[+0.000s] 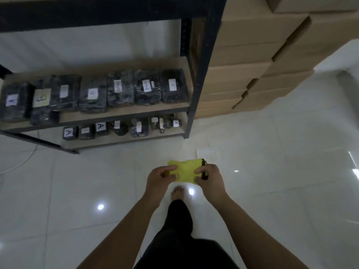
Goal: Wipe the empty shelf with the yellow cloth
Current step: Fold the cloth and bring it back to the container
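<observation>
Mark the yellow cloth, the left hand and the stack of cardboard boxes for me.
yellow cloth (185, 169), head view, bare middle between the hands.
left hand (160, 180), head view, back of the hand.
stack of cardboard boxes (242, 55), head view, front face.

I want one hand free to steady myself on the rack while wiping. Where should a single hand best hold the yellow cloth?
Probably flat on top, palm over the middle of the yellow cloth. It is folded small and now pinched at its side edges by the left hand and right hand; an edge pinch would let it unfold.

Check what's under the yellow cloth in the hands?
Below the yellow cloth, held by left hand and right hand, a bare foot stands on white tile floor. The floor right behind the cloth is hidden.
</observation>
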The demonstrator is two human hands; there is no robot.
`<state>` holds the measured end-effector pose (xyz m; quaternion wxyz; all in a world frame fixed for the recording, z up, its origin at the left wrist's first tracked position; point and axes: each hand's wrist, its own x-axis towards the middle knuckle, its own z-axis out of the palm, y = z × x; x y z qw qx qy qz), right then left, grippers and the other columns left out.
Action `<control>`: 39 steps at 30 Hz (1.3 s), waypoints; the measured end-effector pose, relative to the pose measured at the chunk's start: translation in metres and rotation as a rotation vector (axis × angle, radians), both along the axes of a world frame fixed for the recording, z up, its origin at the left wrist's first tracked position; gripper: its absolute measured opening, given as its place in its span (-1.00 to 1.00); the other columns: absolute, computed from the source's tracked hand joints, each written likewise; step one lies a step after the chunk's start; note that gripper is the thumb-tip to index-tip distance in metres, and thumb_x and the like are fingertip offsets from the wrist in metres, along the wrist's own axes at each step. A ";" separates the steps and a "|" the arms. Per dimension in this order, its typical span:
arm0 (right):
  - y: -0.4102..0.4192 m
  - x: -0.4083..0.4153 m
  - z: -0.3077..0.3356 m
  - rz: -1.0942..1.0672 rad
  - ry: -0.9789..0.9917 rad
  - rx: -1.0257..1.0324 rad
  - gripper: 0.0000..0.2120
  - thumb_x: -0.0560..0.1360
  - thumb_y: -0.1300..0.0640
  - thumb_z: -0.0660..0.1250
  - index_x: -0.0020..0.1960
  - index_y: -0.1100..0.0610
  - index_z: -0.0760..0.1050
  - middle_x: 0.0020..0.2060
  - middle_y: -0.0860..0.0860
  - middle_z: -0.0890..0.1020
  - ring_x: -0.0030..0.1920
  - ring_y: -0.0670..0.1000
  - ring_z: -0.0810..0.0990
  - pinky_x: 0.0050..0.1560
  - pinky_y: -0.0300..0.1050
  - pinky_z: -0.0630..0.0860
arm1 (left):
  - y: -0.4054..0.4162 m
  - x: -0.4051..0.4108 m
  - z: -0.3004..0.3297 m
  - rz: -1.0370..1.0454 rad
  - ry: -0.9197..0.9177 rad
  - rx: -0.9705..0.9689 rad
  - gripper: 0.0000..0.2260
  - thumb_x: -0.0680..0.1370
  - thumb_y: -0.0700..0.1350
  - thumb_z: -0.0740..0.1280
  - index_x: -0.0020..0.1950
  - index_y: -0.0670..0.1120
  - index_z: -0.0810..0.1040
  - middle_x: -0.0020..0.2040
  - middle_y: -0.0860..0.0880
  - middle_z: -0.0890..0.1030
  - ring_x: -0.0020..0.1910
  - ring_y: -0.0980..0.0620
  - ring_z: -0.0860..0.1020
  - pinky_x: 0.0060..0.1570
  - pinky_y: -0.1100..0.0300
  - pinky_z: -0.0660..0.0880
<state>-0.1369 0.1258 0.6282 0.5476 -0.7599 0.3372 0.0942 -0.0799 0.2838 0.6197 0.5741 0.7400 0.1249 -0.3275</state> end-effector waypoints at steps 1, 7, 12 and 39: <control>-0.006 0.000 -0.010 0.027 0.030 -0.031 -0.63 0.35 0.45 0.34 -0.27 -0.02 0.42 -0.06 -0.03 0.39 -0.08 -0.03 0.45 -0.17 -0.49 0.37 | -0.010 0.001 -0.009 -0.003 0.019 0.025 -0.75 0.41 -0.36 0.41 -0.03 -0.06 0.63 -0.11 0.05 0.60 -0.20 0.25 0.55 -0.25 0.50 0.44; -0.059 0.002 -0.080 0.084 0.193 -0.087 -0.76 0.31 0.49 0.33 -0.11 0.24 0.57 0.02 0.04 0.36 -0.04 0.01 0.45 -0.19 -0.63 0.32 | -0.063 0.011 -0.072 -0.134 0.021 0.192 -0.74 0.31 -0.20 0.46 -0.02 -0.02 0.67 -0.15 -0.02 0.62 -0.22 0.11 0.57 -0.20 0.36 0.49; -0.111 0.015 -0.161 0.162 0.251 -0.109 -0.69 0.33 0.41 0.32 -0.11 0.03 0.54 0.04 -0.01 0.37 -0.06 -0.02 0.45 0.00 -0.20 0.48 | -0.112 0.015 -0.153 -0.138 -0.004 0.270 -0.76 0.35 -0.24 0.47 -0.03 -0.01 0.67 -0.06 0.02 0.50 -0.07 0.07 0.52 0.01 0.19 0.48; -0.265 0.095 -0.632 0.385 0.269 -0.207 -0.63 0.51 0.32 0.16 0.29 0.17 0.43 0.19 0.08 0.41 0.13 0.14 0.49 -0.11 -0.28 0.38 | -0.261 0.081 -0.632 -0.863 -0.496 0.753 -0.64 0.52 -0.22 0.25 0.29 0.03 0.47 0.23 -0.08 0.46 0.25 -0.04 0.41 0.32 0.03 0.06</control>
